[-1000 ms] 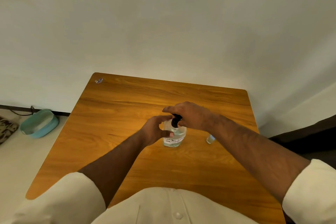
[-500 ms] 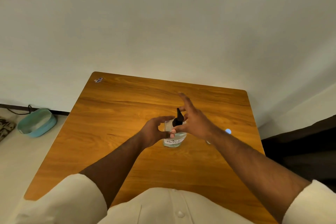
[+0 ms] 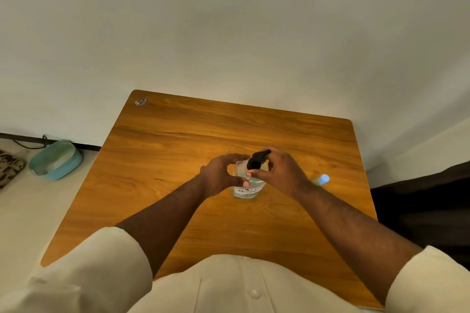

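A small clear bottle (image 3: 245,189) with a handwritten white label stands on the wooden table (image 3: 178,150), a little right of the middle. My left hand (image 3: 218,176) grips its body from the left, fingers curled round it. My right hand (image 3: 281,173) pinches the black dropper cap (image 3: 256,160) at the bottle's top, thumb in front and fingers behind. The black cap leans to the right above the neck. I cannot tell whether it is still joined to the bottle.
A small pale blue vial (image 3: 322,179) lies on the table just right of my right wrist. A tiny bluish scrap (image 3: 140,102) sits at the far left corner. On the floor to the left is a teal bowl (image 3: 54,160). A wall lies behind the table.
My right hand opened its fingers above the cap half a second ago and has now closed round the black cap again, which leans to the right. My left hand has kept its hold on the bottle.
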A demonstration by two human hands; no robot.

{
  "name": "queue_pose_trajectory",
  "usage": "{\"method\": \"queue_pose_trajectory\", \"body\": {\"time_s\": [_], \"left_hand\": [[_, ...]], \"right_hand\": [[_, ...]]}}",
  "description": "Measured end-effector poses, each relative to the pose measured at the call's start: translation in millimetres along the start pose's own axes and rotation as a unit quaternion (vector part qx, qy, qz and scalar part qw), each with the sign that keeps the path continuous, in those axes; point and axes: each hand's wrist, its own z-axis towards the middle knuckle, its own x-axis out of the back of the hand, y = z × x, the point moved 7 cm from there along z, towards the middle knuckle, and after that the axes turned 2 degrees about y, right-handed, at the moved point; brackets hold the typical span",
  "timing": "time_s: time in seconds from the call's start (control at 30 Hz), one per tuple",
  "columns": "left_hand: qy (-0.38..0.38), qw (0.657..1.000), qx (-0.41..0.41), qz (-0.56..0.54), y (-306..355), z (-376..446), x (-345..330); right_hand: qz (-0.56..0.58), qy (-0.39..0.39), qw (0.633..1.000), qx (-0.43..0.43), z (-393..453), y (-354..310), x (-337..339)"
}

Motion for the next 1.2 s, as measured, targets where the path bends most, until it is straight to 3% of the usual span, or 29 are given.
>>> {"method": "queue_pose_trajectory", "body": {"time_s": [0.2, 0.33, 0.47, 0.57, 0.67, 0.77, 0.9, 1.2], "left_hand": [[0.025, 0.997, 0.016, 0.068, 8.9, -9.4, 9.4], [0.019, 0.997, 0.024, 0.077, 9.3, -9.6, 13.0], [0.010, 0.997, 0.026, 0.068, 7.7, -8.8, 10.6], [0.005, 0.998, 0.025, 0.061, 6.8, -7.6, 10.2], [0.004, 0.998, 0.023, 0.052, 8.6, -7.2, 8.8], [0.000, 0.999, 0.023, 0.047, 9.3, -6.1, 8.7], [-0.003, 0.999, 0.027, 0.026, 2.7, -6.0, 9.9], [0.001, 1.000, 0.002, 0.026, 2.7, -1.1, 8.2]], "right_hand": [[0.093, -0.023, 0.992, -0.084, -8.7, 19.2, 3.8], [0.128, -0.094, 0.986, -0.042, 3.0, 6.9, 4.8], [0.125, -0.092, 0.987, -0.034, 10.3, 4.6, 0.4], [0.007, -0.062, 0.998, -0.002, 8.2, 5.9, -2.7], [-0.101, -0.081, 0.992, 0.004, 6.9, 8.9, 2.8], [-0.007, -0.126, 0.992, 0.014, 13.2, 4.0, 13.6], [0.049, -0.195, 0.975, 0.099, 23.2, -18.2, 0.7], [0.066, 0.042, 0.995, 0.068, 5.3, -8.9, 0.3]]}}
